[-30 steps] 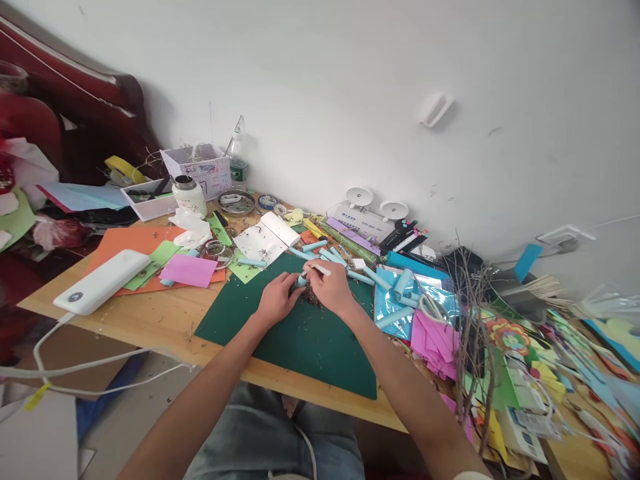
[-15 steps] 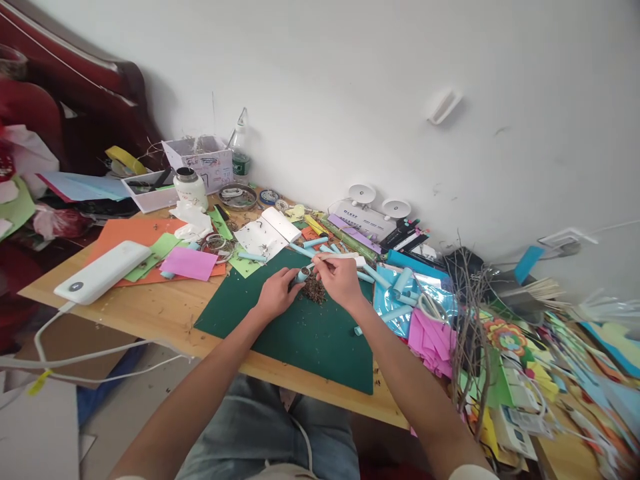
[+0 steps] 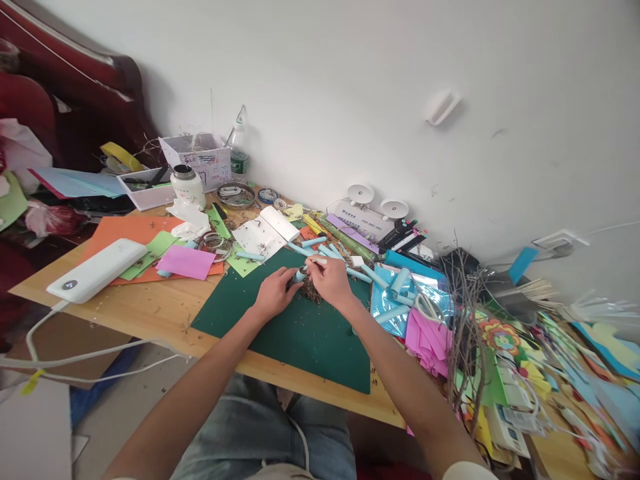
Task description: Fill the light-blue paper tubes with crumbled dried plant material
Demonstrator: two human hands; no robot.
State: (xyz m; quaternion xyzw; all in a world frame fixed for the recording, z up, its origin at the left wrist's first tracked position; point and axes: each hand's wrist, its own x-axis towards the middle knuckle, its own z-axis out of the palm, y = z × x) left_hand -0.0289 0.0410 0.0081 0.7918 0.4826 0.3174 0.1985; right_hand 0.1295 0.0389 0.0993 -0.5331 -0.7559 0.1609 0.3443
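Observation:
My left hand (image 3: 275, 291) is closed around a short light blue paper tube (image 3: 299, 277), its mouth tipped up towards my right hand. In my right hand (image 3: 329, 277) a thin white stick (image 3: 319, 261) is pinched between thumb and fingers, its low end at the tube's mouth. How deep it reaches I cannot tell. Under both hands lies a small heap of brown dried bits (image 3: 311, 291), partly covered by the right hand. The heap rests on a dark green mat (image 3: 300, 343).
Several light blue tubes (image 3: 400, 280) lie right of the mat beside pink paper (image 3: 427, 341) and upright twigs (image 3: 473, 313). To the left are a white power bank (image 3: 97, 270), orange paper (image 3: 107, 233) and a white bottle (image 3: 188, 188). A wooden table edge (image 3: 280, 377) runs in front.
My right hand has shifted slightly left and down, bringing the white stick to the tube's mouth. The stick now points more steeply. My left hand keeps its hold on the tube.

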